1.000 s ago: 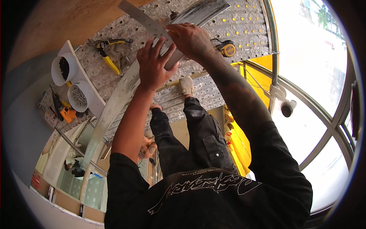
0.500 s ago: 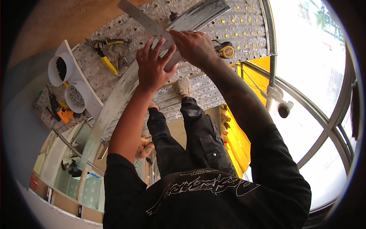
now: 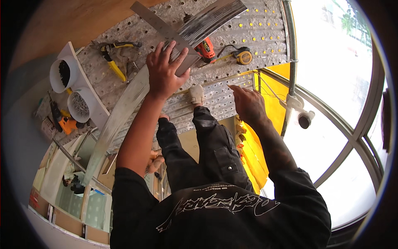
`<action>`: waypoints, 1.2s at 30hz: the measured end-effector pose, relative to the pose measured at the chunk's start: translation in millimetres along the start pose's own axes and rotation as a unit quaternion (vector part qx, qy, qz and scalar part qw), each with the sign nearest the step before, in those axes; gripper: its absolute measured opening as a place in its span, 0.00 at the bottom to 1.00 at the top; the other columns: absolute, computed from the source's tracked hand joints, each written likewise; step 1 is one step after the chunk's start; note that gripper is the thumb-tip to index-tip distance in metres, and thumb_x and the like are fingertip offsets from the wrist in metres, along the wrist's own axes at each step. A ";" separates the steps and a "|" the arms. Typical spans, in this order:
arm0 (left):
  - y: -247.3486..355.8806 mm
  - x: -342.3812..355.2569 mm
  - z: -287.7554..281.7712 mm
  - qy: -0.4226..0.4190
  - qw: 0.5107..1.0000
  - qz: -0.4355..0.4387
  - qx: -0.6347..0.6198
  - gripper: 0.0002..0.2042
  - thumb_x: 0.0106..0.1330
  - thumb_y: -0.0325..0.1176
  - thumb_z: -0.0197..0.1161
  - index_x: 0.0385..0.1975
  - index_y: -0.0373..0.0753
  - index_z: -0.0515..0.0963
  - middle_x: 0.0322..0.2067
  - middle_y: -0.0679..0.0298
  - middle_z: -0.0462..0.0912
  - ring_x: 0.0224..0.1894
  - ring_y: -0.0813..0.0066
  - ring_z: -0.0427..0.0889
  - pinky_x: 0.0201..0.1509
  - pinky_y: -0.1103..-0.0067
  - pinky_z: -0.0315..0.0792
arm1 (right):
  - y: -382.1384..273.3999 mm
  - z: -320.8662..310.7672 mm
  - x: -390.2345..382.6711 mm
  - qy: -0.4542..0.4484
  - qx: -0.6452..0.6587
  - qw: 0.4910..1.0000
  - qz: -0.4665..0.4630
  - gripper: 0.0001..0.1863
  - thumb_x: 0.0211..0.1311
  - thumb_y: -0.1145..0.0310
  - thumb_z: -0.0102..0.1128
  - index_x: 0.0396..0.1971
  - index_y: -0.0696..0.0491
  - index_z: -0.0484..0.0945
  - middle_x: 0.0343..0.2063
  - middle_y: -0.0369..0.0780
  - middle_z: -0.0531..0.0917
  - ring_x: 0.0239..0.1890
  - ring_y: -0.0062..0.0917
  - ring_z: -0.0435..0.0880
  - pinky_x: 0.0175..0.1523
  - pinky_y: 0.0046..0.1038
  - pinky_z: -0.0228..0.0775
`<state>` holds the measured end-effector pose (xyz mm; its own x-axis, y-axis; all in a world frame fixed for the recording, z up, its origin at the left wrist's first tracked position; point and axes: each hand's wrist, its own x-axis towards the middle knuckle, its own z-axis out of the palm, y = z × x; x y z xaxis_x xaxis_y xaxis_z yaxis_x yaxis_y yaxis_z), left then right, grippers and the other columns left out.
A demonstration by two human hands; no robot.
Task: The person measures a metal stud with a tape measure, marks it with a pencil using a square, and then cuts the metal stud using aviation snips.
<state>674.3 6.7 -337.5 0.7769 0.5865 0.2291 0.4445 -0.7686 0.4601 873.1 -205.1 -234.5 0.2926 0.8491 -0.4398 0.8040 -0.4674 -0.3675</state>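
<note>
Metal strip (image 3: 124, 103) under flat, spread left hand (image 3: 163, 72); far end cut off; right hand (image 3: 247, 103) loose, empty.

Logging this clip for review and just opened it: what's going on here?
A person stands on a perforated metal platform high above a floor. The left hand presses flat on a long metal strip where a ribbed metal sheet and a flat steel bar cross it. The right hand hovers empty over the platform's edge. A tape measure, a red tool, yellow-handled snips and two white tubs of fasteners lie nearby.
</note>
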 end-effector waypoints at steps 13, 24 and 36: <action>-16.3 -35.5 -97.5 0.100 0.959 -0.150 -0.217 0.24 0.63 0.27 0.62 0.61 0.34 0.75 0.45 0.53 0.82 0.43 0.55 0.83 0.49 0.69 0.77 | 16.6 2.7 23.7 0.128 0.162 0.975 0.085 0.15 0.71 0.72 0.56 0.55 0.54 0.79 0.46 0.45 0.88 0.49 0.38 0.88 0.53 0.35 0.79; -159.7 -79.8 -126.5 -0.118 0.989 -0.037 0.082 0.20 0.66 0.30 0.67 0.58 0.50 0.78 0.44 0.65 0.81 0.45 0.61 0.79 0.51 0.67 0.68 | 26.5 25.3 27.1 0.133 0.120 0.982 0.066 0.17 0.70 0.71 0.58 0.57 0.52 0.78 0.48 0.44 0.87 0.52 0.39 0.86 0.57 0.37 0.76; -189.6 -117.1 -101.7 -0.145 0.978 -0.097 0.115 0.16 0.65 0.22 0.64 0.53 0.41 0.78 0.51 0.57 0.81 0.56 0.54 0.78 0.65 0.61 0.65 | 79.6 31.0 118.9 0.074 -0.064 0.987 0.128 0.23 0.67 0.56 0.63 0.59 0.48 0.74 0.52 0.50 0.78 0.56 0.49 0.80 0.57 0.50 0.74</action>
<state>453.7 109.8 -364.4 0.7469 0.6555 -0.1116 0.6588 -0.7068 0.2579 955.8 -149.0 -341.5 0.5603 0.7379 -0.3763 0.7497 -0.6449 -0.1484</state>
